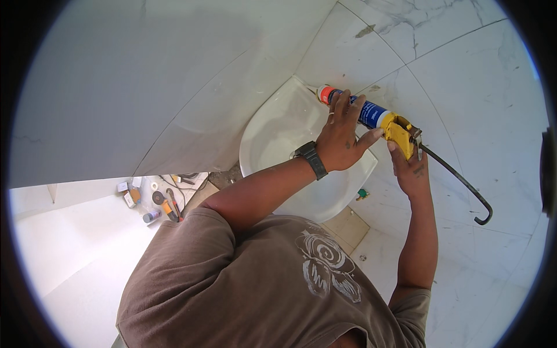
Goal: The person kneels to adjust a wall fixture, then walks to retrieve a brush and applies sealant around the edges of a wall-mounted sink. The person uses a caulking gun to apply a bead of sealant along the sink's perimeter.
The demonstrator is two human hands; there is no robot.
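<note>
A yellow caulking gun [398,137] with a blue and red sealant cartridge [372,115] lies across the view above a white corner basin [369,167]. Its pale nozzle points up-left at the basin's back corner, where the tiled walls meet. My left hand [343,134], with a black watch on the wrist, is closed over the cartridge, fingers across its top. My right hand [413,169] grips the gun's yellow handle; the trigger is mostly hidden by the fingers. Behind it the dark hooked plunger rod [461,178] sticks out toward the lower right.
White marbled tiles [441,87] cover the right wall, and a smooth pale wall [145,87] rises at left. A green valve [362,194] sits below the basin's right edge. At lower left, an angle grinder [164,204], small boxes [129,198] and cables lie on the floor.
</note>
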